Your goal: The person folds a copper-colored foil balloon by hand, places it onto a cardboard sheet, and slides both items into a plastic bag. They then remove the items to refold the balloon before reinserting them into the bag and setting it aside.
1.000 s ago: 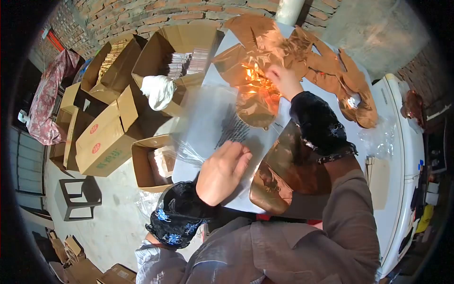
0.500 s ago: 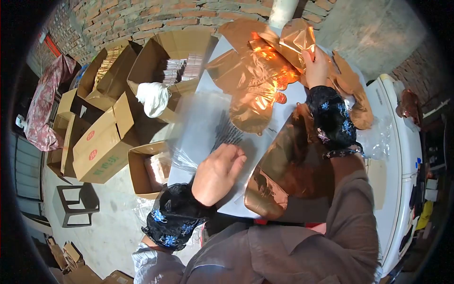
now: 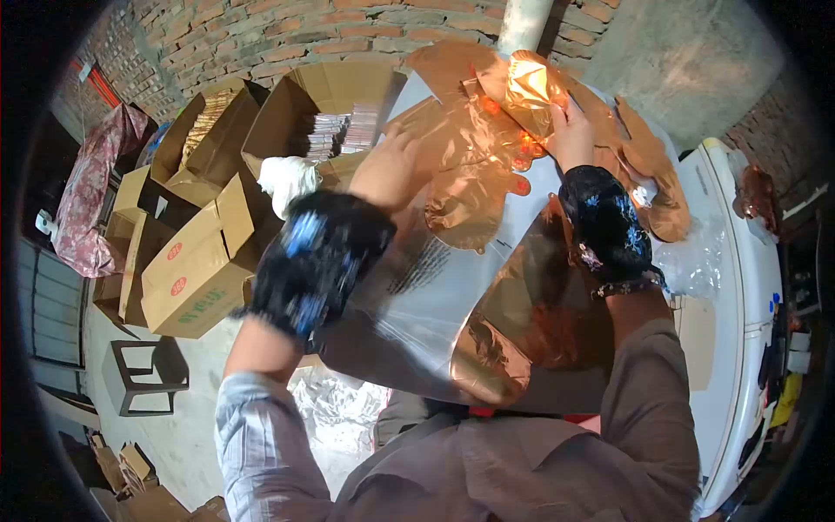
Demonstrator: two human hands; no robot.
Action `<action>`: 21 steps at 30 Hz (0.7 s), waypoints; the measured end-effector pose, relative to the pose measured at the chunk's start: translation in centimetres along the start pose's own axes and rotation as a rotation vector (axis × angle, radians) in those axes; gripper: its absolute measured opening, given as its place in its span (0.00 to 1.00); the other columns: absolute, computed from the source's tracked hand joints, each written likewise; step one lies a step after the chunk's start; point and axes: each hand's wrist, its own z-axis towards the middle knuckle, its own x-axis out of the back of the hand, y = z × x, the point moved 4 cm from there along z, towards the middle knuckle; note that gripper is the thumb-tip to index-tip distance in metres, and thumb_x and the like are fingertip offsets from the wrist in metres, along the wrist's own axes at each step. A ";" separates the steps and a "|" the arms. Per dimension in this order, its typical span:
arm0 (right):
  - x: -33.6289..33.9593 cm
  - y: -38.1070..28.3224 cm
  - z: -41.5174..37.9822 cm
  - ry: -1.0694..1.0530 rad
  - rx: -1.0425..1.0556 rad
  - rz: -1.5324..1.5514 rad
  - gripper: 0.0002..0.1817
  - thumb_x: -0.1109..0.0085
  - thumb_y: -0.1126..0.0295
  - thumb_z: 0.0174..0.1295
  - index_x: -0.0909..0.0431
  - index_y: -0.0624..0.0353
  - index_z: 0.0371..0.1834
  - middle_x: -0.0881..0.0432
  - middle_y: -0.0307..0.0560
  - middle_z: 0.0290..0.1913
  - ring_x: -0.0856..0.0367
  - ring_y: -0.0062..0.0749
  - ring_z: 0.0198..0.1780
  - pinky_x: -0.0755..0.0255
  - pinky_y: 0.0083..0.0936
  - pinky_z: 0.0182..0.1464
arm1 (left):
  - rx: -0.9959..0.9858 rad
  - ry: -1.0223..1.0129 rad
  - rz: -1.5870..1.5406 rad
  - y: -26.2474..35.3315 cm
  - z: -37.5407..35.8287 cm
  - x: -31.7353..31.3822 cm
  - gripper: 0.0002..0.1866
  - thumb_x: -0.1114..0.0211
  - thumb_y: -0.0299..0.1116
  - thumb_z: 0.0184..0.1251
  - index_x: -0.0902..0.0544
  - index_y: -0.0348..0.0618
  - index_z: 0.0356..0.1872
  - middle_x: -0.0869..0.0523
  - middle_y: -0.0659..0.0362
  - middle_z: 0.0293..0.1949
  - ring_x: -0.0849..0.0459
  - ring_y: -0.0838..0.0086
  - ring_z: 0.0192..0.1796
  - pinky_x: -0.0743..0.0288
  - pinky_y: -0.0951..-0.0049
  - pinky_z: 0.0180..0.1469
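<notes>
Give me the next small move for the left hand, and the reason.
Probably close the left hand on the left side of the copper-coloured foil, to steady it. The right hand pinches foil at the far side, and the left is at the foil's left side, too blurred to show any grip.

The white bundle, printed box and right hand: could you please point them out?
White bundle (image 3: 288, 179), head view, its middle.
Printed box (image 3: 193, 285), head view, printed side.
Right hand (image 3: 573, 142), head view, its back.

1 gray stool (image 3: 116, 374) on the floor (image 3: 209, 374); 1 white pipe (image 3: 524, 24) by the brick wall (image 3: 348, 35).
</notes>
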 end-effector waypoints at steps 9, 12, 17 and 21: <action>5.5 7.4 1.6 0.168 -0.330 0.122 0.16 0.39 0.62 0.66 0.18 0.68 0.41 0.14 0.52 0.33 0.19 0.33 0.35 0.28 0.31 0.41 | 0.195 -0.242 -0.152 -2.7 2.5 -4.7 0.17 0.36 0.42 0.65 0.19 0.44 0.49 0.16 0.49 0.46 0.17 0.52 0.51 0.23 0.56 0.53; 6.9 7.9 1.5 0.190 -0.486 0.287 0.14 0.38 0.62 0.67 0.16 0.64 0.43 0.14 0.42 0.38 0.21 0.23 0.40 0.29 0.27 0.43 | 0.262 -0.188 -0.129 -2.6 3.0 -4.7 0.15 0.38 0.41 0.67 0.19 0.44 0.48 0.16 0.48 0.44 0.17 0.50 0.49 0.23 0.56 0.50; 8.1 8.2 1.5 0.225 -0.498 0.259 0.16 0.38 0.62 0.66 0.17 0.67 0.40 0.15 0.44 0.33 0.22 0.24 0.36 0.30 0.28 0.41 | 0.543 0.247 -0.402 -7.2 6.2 -4.8 0.17 0.39 0.45 0.68 0.20 0.37 0.36 0.15 0.45 0.36 0.15 0.50 0.40 0.23 0.54 0.44; 8.4 8.1 1.6 0.223 -0.457 0.227 0.17 0.39 0.60 0.66 0.18 0.68 0.39 0.17 0.45 0.28 0.24 0.24 0.32 0.31 0.29 0.37 | 0.768 0.373 -0.965 -8.1 7.9 -2.1 0.09 0.33 0.28 0.66 0.25 0.38 0.40 0.21 0.61 0.32 0.22 0.76 0.35 0.26 0.74 0.43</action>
